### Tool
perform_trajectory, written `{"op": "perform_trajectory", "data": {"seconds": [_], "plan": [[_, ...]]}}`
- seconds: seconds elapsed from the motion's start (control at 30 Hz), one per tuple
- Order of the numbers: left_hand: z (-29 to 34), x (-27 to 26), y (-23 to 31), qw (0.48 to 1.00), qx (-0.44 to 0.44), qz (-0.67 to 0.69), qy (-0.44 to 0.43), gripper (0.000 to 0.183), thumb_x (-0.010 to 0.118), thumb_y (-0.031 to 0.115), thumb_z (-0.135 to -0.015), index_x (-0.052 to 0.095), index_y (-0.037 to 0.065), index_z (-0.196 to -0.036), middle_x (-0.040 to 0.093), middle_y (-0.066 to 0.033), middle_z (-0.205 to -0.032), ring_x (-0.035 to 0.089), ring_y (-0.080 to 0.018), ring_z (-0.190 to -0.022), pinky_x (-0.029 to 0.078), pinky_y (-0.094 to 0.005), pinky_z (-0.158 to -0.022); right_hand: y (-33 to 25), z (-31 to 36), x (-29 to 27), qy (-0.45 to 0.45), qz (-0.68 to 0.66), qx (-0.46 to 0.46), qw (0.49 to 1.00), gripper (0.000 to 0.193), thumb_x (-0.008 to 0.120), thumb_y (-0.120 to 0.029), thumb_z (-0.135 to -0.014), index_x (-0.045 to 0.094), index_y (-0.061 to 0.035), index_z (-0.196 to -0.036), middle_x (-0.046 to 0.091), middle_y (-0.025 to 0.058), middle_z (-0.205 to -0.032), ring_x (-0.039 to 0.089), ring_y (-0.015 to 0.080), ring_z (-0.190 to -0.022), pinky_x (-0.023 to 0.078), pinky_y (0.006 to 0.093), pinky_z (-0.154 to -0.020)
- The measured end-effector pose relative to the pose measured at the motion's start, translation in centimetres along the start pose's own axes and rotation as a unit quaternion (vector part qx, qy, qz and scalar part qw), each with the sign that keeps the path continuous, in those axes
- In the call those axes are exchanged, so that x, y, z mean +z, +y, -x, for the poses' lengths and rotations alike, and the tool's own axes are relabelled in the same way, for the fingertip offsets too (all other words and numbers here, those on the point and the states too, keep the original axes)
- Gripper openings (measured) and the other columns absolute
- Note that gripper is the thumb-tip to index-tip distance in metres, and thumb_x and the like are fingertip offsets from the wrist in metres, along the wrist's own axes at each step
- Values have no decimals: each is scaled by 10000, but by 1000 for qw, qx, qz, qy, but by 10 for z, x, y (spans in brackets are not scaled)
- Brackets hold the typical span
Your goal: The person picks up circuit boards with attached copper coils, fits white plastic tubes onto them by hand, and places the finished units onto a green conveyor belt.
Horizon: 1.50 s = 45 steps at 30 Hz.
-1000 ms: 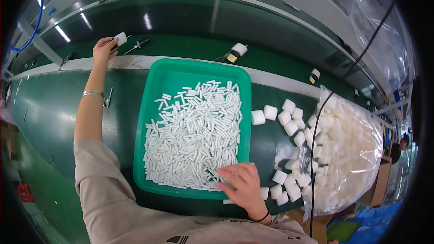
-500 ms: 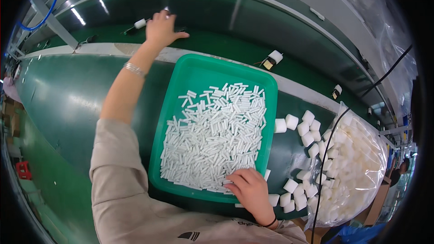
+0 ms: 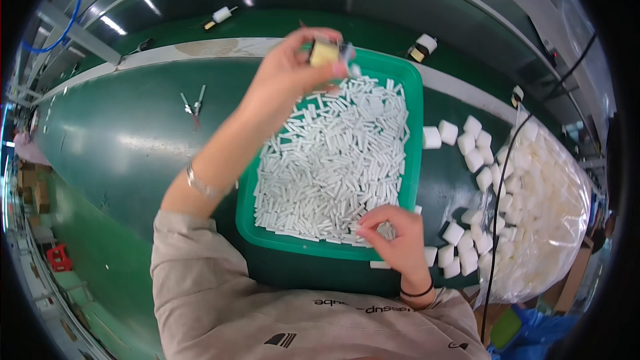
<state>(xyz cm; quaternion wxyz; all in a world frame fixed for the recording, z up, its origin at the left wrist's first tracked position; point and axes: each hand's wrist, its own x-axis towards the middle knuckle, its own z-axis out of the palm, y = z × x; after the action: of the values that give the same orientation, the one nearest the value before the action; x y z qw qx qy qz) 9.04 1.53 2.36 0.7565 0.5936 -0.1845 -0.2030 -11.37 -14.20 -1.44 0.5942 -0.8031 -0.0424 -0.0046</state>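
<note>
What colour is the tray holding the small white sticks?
The tray is green, seen best in the current head view.

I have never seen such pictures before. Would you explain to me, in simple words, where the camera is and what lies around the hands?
There is no machine here, only a person working bare-handed. Every picture comes from one wide fisheye camera worn on the head, looking down, so straight edges look bent. On the green work surface sits a green tray with many short white sticks. To its right are rounded white blocks and a clear plastic bag holding more. The left hand, above the tray's far side, holds a small part with a yellow face. The right hand is at the tray's near right corner; whether it grips a stick is unclear.
</note>
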Motion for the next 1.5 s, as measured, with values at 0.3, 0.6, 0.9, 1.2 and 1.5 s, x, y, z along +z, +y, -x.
{"op": "perform_trajectory", "data": {"seconds": [0.3, 0.6, 0.9, 1.2, 1.5], "plan": [[67, 45, -29, 989, -76, 106, -67, 426, 649, -12, -659, 448, 41, -1031, 543, -142, -1023, 577, -203, -888, 513, -303, -715, 12, 1, -15, 238, -217, -5, 947, 136, 561, 74, -740, 543, 45, -872, 508, 96, -857, 509, 126, -719, 451, 229, -630], [69, 47, -37, 989, -35, 112, -94, 396, 650, -99, -649, 481, 11, -990, 536, -114, -1004, 540, -196, -981, 505, -287, -754, 13, 4, -12, 252, -196, -2, 948, 115, 568, 61, -750, 537, 49, -860, 474, 86, -882, 489, 111, -724, 431, 211, -625], [73, 47, -40, 987, 8, -41, -153, 373, 722, -49, -596, 531, 8, -912, 586, -125, -918, 577, -194, -876, 488, -296, -720, 11, 7, -7, 269, 9, -56, 961, 147, 632, 21, -694, 572, -10, -825, 519, 85, -805, 504, 140, -675, 394, 224, -571], [79, 53, -35, 976, 64, -103, -183, 726, 787, 29, -537, 393, -2, -1146, 546, -106, -1036, 592, -175, -853, 483, -276, -735, 3, 6, -10, 245, 166, -180, 938, 226, 713, 19, -570, 628, -30, -773, 540, 64, -689, 518, 178, -562, 401, 255, -485], [72, 52, -30, 975, -125, -39, -181, 581, 731, -38, -597, 448, -8, -1104, 480, -81, -1108, 544, -117, -871, 488, -259, -739, -3, -1, -21, 166, 386, -301, 856, 256, 728, -68, -574, 628, -23, -805, 566, 50, -726, 538, 194, -624, 448, 270, -518]]}}
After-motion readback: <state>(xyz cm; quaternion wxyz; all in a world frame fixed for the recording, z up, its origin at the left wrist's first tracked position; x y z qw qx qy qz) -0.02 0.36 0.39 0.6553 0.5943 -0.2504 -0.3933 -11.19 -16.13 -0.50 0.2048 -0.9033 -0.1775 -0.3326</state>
